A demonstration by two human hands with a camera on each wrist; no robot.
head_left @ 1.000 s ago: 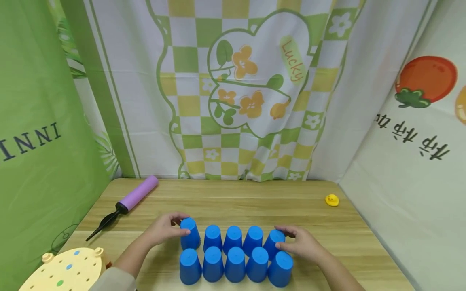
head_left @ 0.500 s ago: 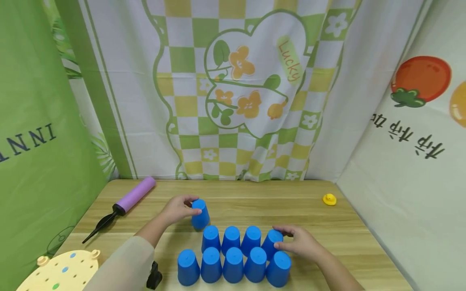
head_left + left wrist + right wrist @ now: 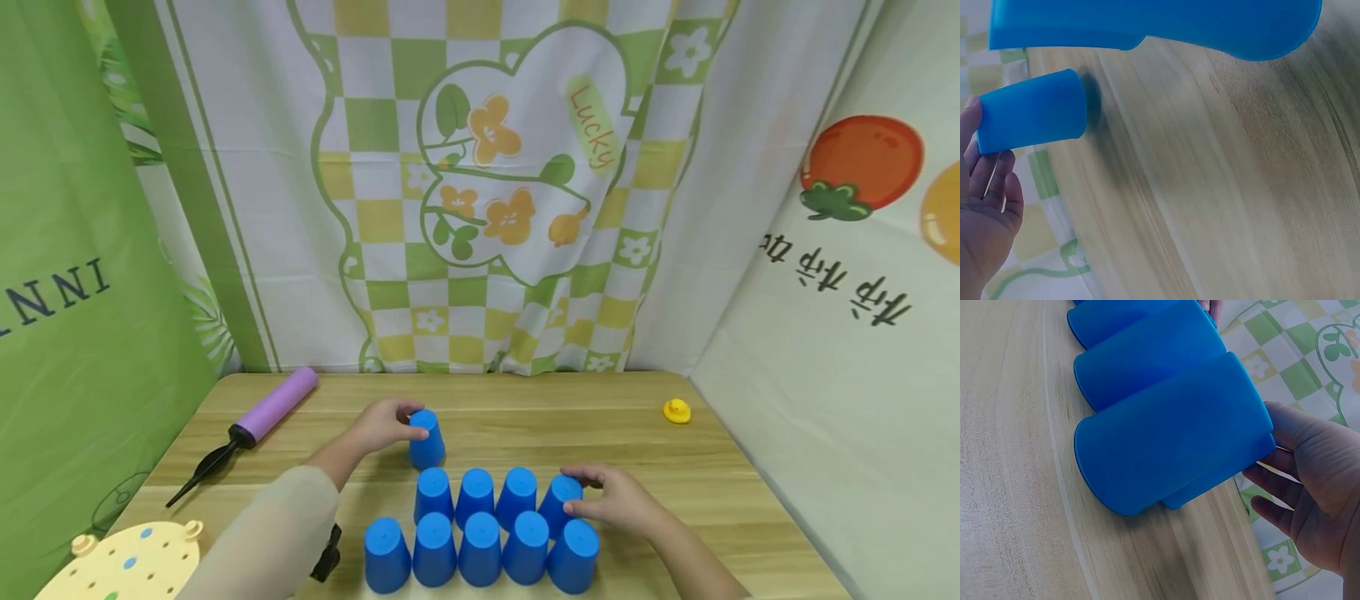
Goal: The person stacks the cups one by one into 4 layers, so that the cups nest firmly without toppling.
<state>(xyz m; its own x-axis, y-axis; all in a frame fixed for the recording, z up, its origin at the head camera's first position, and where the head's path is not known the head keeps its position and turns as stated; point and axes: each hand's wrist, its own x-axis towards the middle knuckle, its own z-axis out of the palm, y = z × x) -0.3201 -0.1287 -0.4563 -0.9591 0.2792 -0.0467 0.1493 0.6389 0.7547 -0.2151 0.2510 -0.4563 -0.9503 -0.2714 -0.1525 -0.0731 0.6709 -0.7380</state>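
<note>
My left hand pinches a blue cup near its upturned base, thumb on the near side, behind the other cups. In the left wrist view this cup has its wide rim at the wood; I cannot tell whether it touches. Four-finger detail is partly hidden. To the right, my right hand holds the end blue cup of the back row, which leans a little. The right wrist view shows that cup mostly hidden behind a front-row cup. Several upside-down blue cups form the front row.
A purple hand pump with a black nozzle lies at the table's back left. A yellow toy duck sits at the back right. At the front left is a cream board with holes. Curtains border the wooden table.
My left hand has carried the left end cup out of the back row, away from me and rightward, behind the remaining cups. My right hand stays on its cup.
</note>
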